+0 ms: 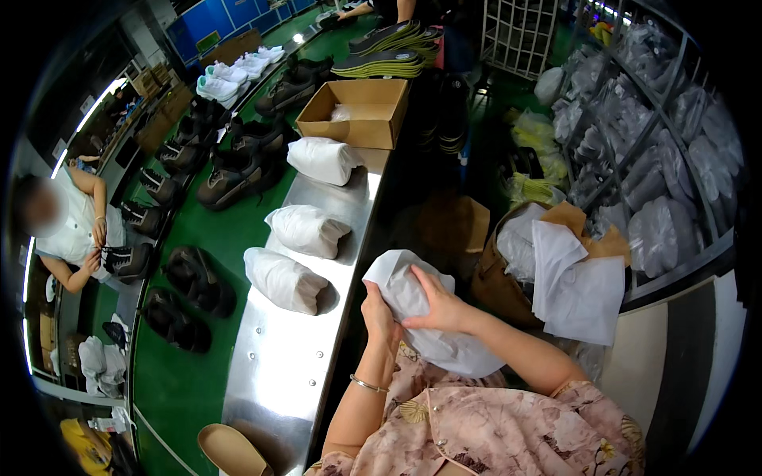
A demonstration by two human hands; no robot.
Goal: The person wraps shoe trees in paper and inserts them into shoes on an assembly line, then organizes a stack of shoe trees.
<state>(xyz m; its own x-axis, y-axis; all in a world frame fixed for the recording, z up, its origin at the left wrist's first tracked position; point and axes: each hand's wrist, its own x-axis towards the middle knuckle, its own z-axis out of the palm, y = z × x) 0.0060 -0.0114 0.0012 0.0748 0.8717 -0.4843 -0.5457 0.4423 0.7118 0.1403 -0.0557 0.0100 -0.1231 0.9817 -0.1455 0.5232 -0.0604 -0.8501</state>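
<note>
Evidently, the white paper bundle [451,347] is a little below and right of the frame's centre, in front of the person's floral pink shirt [508,428]. The left hand [379,316] closes along its left side and the right hand [438,304] lies across it, thumb apart from the fingers; each grip is partly curled and has hold of the paper. The left fingertips seem tucked behind it, though they are hard to see there.

Left of the hands, three wrapped bundles [305,231] lie apart in a row on the metal table [274,381]. Above them, at upper centre, stands an open cardboard box [373,123]. Right of the hands, white sheets [583,289] drape over a brown carton [502,289]; at upper right, a metal rack [657,99] holds plastic bags [663,238]. Left of the table, dark shoes [198,279] stand on a green surface [262,274], and at far left a co-worker [75,218] handles another shoe [127,262].
</note>
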